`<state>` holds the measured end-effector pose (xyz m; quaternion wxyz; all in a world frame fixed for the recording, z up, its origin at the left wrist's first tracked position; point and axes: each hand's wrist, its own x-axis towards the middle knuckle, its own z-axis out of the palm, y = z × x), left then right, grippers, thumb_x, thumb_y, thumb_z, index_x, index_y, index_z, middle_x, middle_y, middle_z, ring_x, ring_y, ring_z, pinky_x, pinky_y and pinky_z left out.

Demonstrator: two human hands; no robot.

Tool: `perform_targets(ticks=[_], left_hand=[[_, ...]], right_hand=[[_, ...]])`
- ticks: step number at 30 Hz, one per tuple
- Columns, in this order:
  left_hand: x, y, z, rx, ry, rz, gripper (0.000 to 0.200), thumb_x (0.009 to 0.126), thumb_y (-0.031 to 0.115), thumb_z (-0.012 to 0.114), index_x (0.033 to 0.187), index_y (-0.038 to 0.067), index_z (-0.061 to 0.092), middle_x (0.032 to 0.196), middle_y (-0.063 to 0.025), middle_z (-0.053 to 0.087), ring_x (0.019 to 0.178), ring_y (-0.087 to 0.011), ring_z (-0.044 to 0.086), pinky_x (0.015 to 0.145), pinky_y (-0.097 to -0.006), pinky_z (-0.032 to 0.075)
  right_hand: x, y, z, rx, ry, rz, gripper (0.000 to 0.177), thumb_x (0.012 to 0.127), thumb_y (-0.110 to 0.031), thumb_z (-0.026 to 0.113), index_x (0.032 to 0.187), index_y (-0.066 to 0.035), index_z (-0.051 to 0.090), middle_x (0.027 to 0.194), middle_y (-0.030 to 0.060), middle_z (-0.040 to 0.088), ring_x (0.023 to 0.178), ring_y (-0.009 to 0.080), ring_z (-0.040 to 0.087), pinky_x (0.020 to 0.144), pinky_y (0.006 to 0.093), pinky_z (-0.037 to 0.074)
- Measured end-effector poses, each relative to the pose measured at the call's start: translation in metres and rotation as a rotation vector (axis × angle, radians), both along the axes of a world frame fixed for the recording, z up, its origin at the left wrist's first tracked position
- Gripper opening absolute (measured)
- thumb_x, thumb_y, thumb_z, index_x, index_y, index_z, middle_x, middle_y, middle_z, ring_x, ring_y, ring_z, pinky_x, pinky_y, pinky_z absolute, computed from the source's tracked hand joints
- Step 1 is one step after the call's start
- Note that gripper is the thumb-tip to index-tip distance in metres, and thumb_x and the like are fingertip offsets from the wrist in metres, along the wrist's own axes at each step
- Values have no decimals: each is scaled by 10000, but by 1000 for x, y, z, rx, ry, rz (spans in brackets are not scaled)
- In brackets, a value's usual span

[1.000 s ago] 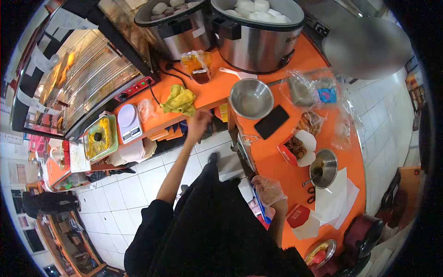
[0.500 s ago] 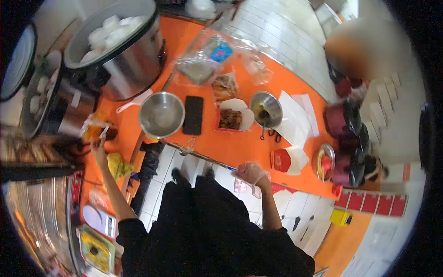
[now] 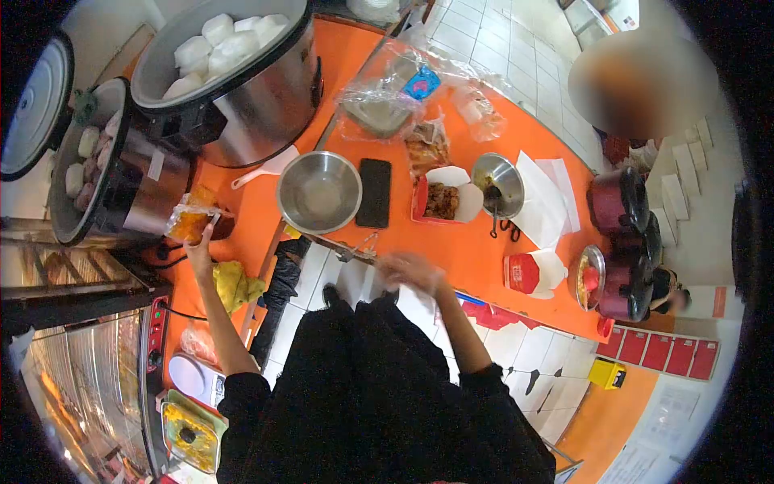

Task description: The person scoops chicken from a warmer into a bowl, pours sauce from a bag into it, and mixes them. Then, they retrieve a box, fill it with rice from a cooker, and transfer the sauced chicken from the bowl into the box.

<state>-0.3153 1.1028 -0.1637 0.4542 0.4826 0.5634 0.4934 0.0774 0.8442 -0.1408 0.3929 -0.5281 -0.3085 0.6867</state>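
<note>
At the left counter, my left hand (image 3: 199, 242) has its fingers on a clear plastic pack with orange contents (image 3: 187, 224), beside the large cooker. My right hand (image 3: 413, 273) is smeared by motion over the front edge of the orange table (image 3: 387, 278); its fingers do not show clearly. Nearest to it stand a metal bowl (image 3: 319, 192), a black phone (image 3: 373, 194) and a red and white paper box of brown food (image 3: 442, 202). A small metal bowl with a spoon (image 3: 497, 185) sits right of that box.
Two big cookers (image 3: 258, 105) with white wrapped lumps fill the back left. A white paddle (image 3: 270, 168), yellow cloth (image 3: 236, 288), scale (image 3: 193, 377) and food tray (image 3: 189, 436) lie about. Farther right are an open red box (image 3: 534, 273) and dark red pots (image 3: 617, 202). Another person (image 3: 665, 286) is at right.
My right hand has swung left and up toward the table edge; the thin clear plastic around it is now blurred out. My left hand still holds the pack. The view has shifted slightly.
</note>
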Motion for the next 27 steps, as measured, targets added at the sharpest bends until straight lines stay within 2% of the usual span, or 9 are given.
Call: perform_targets(ticks=[4,6,8,12,17,20,23,25,27], left_hand=[[11,-3,12,164,-82,-48,279,776,125,641,1004,-9,553,994,-35,559,886,-123,514,807,-257,400],[8,0,13,249,-34,-12,256,789,122,624,1003,0,555,992,-33,560,869,-118,519,791,-250,408],[10,0,3,254,-97,55,231,803,122,606,999,8,559,975,-27,567,848,-113,524,775,-245,416],[20,-4,11,343,-121,99,188,819,137,588,954,6,579,902,-8,589,790,-99,538,729,-237,432],[13,-58,75,203,-87,230,264,830,143,574,1050,7,523,917,-16,589,816,-108,545,745,-242,437],[26,-127,118,453,-187,552,279,840,124,554,1085,6,491,958,-31,575,856,-121,537,773,-250,428],[3,-208,109,405,-19,686,237,844,104,541,1056,2,510,985,-54,564,882,-132,528,792,-260,421],[-13,-273,87,321,-116,792,230,846,103,539,1051,1,518,975,-66,569,879,-140,535,786,-269,428],[-20,-335,95,262,5,837,218,849,120,540,1026,-8,536,963,-62,577,870,-128,538,767,-264,435]], right_hand=[[-55,92,13,-239,70,-246,397,835,-382,499,937,1,528,808,100,579,784,254,572,717,335,478],[-64,116,-50,343,-920,-217,381,811,-379,533,861,-3,562,845,126,585,787,218,590,689,342,488],[-75,124,-64,648,-1398,-127,369,794,-371,551,855,-7,571,872,139,586,784,213,600,677,349,493],[-64,108,-31,627,-1364,100,367,780,-324,559,964,-9,524,922,136,564,791,247,593,674,359,500],[-56,95,-7,622,-782,-72,412,771,-247,577,1075,-2,447,1001,132,523,830,267,576,653,366,522],[-67,108,0,699,-467,-15,467,765,-201,588,1142,2,402,1048,130,499,854,279,566,640,371,535],[-94,126,-16,858,-387,238,499,754,-171,603,1174,-8,387,1069,126,490,885,284,557,651,376,542],[-153,132,6,162,-85,203,519,745,-174,622,1180,-12,390,1079,125,488,897,279,555,657,374,544],[-206,125,17,141,-183,367,477,756,-145,595,1167,-3,400,1056,137,500,904,278,558,654,377,552]])
